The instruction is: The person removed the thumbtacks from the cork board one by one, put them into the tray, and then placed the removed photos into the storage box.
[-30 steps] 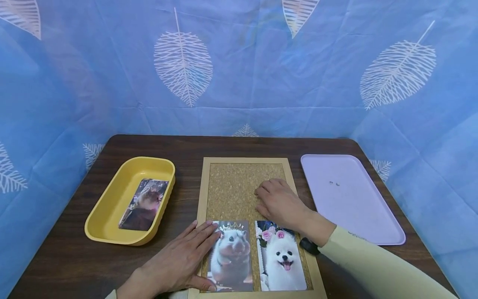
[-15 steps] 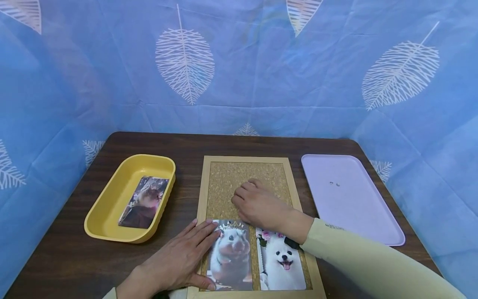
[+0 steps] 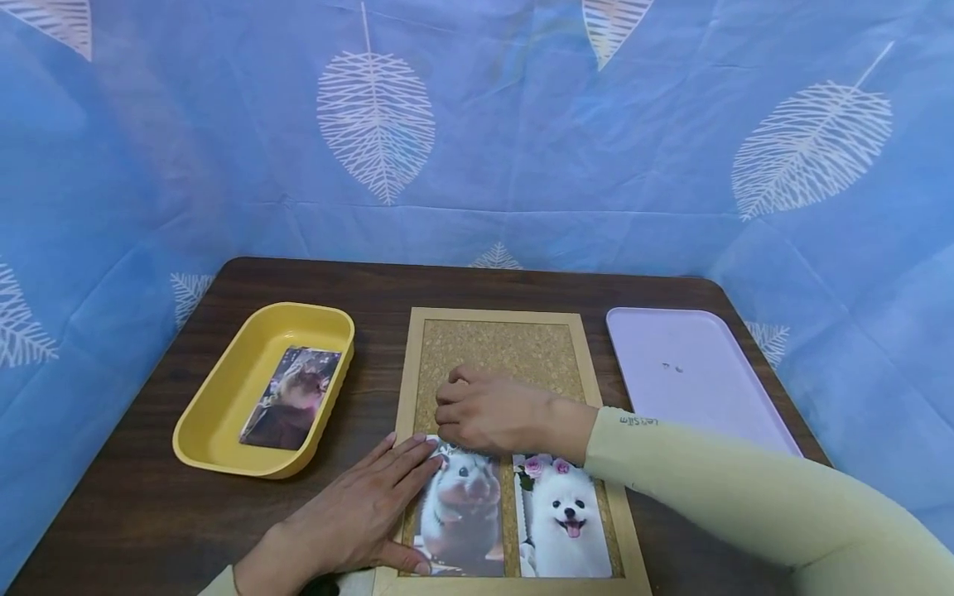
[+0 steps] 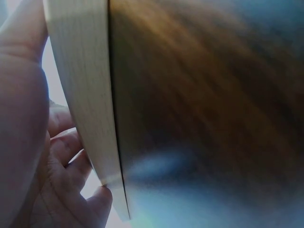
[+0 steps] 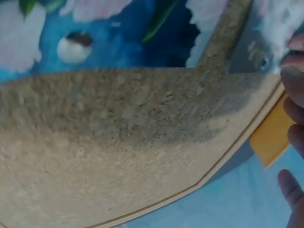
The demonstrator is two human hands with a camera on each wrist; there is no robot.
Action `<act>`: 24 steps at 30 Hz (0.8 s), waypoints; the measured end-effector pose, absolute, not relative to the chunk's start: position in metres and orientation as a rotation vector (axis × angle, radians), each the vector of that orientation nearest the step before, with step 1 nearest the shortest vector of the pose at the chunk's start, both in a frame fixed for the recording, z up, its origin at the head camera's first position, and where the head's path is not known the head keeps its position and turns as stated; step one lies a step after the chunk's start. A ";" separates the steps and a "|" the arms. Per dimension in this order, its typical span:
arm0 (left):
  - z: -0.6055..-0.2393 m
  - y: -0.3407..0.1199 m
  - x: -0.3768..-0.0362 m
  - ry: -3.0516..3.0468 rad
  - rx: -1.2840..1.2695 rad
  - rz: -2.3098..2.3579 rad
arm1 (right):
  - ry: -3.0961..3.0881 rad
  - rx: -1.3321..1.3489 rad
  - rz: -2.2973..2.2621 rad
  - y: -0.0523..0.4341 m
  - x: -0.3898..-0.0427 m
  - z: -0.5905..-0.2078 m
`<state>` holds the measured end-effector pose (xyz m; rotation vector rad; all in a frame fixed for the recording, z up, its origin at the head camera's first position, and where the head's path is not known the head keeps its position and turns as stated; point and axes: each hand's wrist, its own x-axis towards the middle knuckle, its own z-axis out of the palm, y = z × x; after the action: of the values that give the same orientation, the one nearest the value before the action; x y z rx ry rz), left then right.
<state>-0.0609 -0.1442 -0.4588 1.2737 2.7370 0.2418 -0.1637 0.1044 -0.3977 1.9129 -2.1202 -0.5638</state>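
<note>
A wood-framed cork board [image 3: 522,341] lies on the table, with a hamster photo [image 3: 462,526] at its lower left and a white dog photo [image 3: 570,526] beside it. My left hand [image 3: 358,509] rests flat across the frame's left side, fingertips and thumb on the hamster photo's edge. Over that photo's top edge is my right hand [image 3: 499,411], fingers bent; I cannot tell whether something small sits between the fingertips. In the right wrist view, a round pale spot [image 5: 73,51] shows near the dog photo's top edge [image 5: 175,42].
To the left stands a yellow bin [image 3: 212,397] with a photo [image 3: 292,397] inside. At the right, a lilac tray [image 3: 693,406] bears a couple of tiny items [image 3: 672,367]. The right sleeve crosses the board's right side. A patterned blue cloth [image 3: 537,132] hangs behind the table.
My right hand has moved left across the board, from above the dog photo to the top of the hamster photo. The left hand has stayed in place.
</note>
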 end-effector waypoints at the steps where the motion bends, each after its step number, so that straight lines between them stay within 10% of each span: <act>1: -0.459 -0.145 -0.061 2.747 1.287 0.250 | -2.102 1.944 -0.592 0.103 -0.164 -0.398; 24: -0.460 -0.145 -0.065 2.714 1.270 0.297 | -1.717 2.172 -0.766 0.094 -0.186 -0.407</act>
<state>-0.0648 -0.1452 -0.4597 1.2698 2.7144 0.2969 -0.1857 0.0942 -0.4067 2.1721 -1.7168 -0.7659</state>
